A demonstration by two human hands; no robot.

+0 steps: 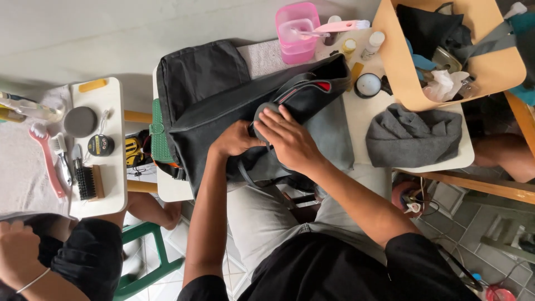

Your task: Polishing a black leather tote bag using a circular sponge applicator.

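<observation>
A black backpack (206, 95) lies across a small white table (170, 189), its opening with a red lining patch (323, 86) turned to the right. My left hand (234, 139) grips the bag's dark shoulder strap near the middle. My right hand (287, 139) lies flat on a grey cloth pad (263, 111) pressed against the bag's front edge, fingers spread over it. A strap loop (251, 178) hangs down toward my lap.
A folded grey towel (415, 136) lies right of the bag, with a pink cup (298, 33), small bottles and a round tin (368, 85) behind. A tan chair (446, 50) holds clothes. On the left, another person's table (111, 195) carries brushes and tins; their hand (19, 248) is bottom left.
</observation>
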